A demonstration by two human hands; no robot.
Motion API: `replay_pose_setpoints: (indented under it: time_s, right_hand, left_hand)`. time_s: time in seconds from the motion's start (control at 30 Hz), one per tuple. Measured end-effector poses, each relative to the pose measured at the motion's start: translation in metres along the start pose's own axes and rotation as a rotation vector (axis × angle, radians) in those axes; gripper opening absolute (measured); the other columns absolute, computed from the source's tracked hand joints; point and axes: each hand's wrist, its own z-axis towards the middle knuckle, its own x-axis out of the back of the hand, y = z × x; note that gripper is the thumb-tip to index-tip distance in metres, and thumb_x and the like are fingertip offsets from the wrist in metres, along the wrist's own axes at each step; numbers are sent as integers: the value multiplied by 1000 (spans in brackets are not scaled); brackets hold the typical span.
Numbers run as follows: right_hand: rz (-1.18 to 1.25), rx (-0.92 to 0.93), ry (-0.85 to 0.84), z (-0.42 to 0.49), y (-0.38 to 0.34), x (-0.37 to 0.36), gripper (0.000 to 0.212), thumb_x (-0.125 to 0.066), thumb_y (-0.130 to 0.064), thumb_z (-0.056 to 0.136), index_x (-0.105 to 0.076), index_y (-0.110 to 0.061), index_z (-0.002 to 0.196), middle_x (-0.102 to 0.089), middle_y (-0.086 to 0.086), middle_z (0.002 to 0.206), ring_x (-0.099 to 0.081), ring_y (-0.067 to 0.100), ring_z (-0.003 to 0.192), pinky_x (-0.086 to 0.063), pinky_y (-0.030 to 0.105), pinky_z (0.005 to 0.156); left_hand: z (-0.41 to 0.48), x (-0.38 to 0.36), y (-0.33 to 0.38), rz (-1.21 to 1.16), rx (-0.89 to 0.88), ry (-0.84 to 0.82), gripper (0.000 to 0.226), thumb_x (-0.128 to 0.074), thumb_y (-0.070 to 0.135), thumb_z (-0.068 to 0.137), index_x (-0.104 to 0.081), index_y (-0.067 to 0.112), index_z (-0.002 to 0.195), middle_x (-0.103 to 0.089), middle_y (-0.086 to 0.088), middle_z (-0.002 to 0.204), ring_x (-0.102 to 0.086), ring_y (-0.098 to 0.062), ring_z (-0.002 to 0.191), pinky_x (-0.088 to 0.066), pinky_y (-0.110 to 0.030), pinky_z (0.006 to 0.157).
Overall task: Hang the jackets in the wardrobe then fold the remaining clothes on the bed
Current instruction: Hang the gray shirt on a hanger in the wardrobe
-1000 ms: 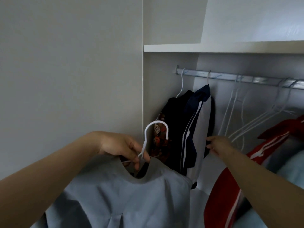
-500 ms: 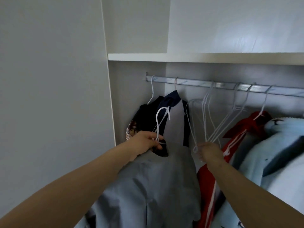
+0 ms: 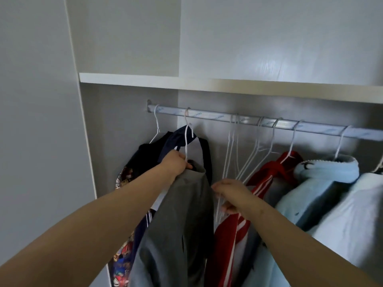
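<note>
Left hand [image 3: 173, 163] gripped hanger [image 3: 187, 146] carrying grey jacket [image 3: 182, 224]; right hand [image 3: 230, 195] pinched empty hangers [image 3: 232, 162] aside. Hook sat below rail [image 3: 209, 116], might snag navy jacket [image 3: 177, 138].

— How many garments hang on the rail [image 3: 207, 116]?
— Five: a black printed jacket [image 3: 145, 156] at its left end, a navy-and-white jacket [image 3: 178, 137] next along, then a red striped jacket [image 3: 271, 172], a light blue fleece [image 3: 327, 170] and a white garment [image 3: 352, 214] toward its right end.
— Any off the rail?
— One, a grey garment [image 3: 182, 224] just below it, on one white hanger [image 3: 186, 146] of its own.
— And bare ones?
— A bunch of empty wire hangers [image 3: 255, 154] at the middle of the rail. I count four hooks, but the wires overlap, so that is unsure.
— Anything else?
— One shelf [image 3: 186, 81] above the rail, and two hands below it, a left hand [image 3: 174, 162] and a right hand [image 3: 230, 193].
</note>
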Motion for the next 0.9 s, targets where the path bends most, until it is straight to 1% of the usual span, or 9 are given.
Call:
replay_pose_setpoints:
  time_s: [0.07,0.2,0.3,0.37,0.47,0.6,0.7,0.8,0.9]
  right_hand:
    - [-3,27,-4,8,-7,5,13,-48,-20,95,-60,-20,101,-55,4,89,-50,13,51,-43,19,49]
    - [7,24,6,25,-18,13,10,-46,-19,96,-55,-21,100,-57,7,99,-49,12,48,-40,21,47]
    - [10,16,28,40,-26,18,7,-47,-21,96,-53,-19,95,-59,6,105,-48,11,46,-40,21,46]
    - [19,25,52,50,-33,21,9,-46,-20,96,-53,-16,101,-59,5,97,-48,11,46,-40,20,45]
    - [59,44,100,66,-41,26,13,-45,-17,96,-55,-13,103,-57,3,83,-48,11,42,-39,19,43]
    - [112,41,195,83,-47,25,12,-44,-13,96,-55,-9,95,-56,6,74,-47,13,40,-36,15,38]
    - [204,34,254,88,-48,21,13,-45,-9,95,-54,-6,86,-52,8,65,-42,14,36,-30,13,36]
    - [247,7,331,92,-48,15,15,-47,-7,94,-53,-7,80,-50,6,58,-40,14,34,-28,13,36]
    - [268,-5,391,91,-46,10,16,-47,-8,94,-54,-9,79,-52,5,57,-43,16,39,-30,15,38]
  left_hand:
    - [10,-5,11,-21,-25,4,37,-62,-7,81,-44,13,56,-48,-6,65,-51,-23,70,-47,-34,74]
    - [34,-13,34,-41,-64,-9,35,-64,-1,83,-47,14,57,-49,-5,61,-47,-17,60,-39,-25,54]
    - [54,-18,51,-56,-114,-17,28,-66,2,83,-48,14,64,-50,-4,68,-50,-19,73,-41,-24,58]
    - [68,-20,61,-56,-140,-18,19,-65,4,84,-50,12,76,-51,-3,77,-50,-17,76,-43,-23,62]
    - [94,-24,70,-78,-147,-45,9,-59,2,88,-54,9,89,-52,-3,79,-48,-11,68,-44,-19,50]
    - [128,-34,62,-38,-107,-91,8,-55,1,89,-60,2,96,-57,-15,97,-55,-23,86,-52,-31,78]
    - [138,-43,43,-12,-92,-139,2,-59,1,87,-59,3,88,-59,-20,99,-52,-22,83,-47,-29,72]
    - [145,-53,27,-23,-153,-155,24,-60,2,86,-48,14,70,-63,-17,100,-49,-13,70,-39,-22,57]
    - [141,-56,21,-21,-213,-186,12,-58,9,88,-51,17,82,-58,-13,112,-52,-18,89,-44,-24,73]
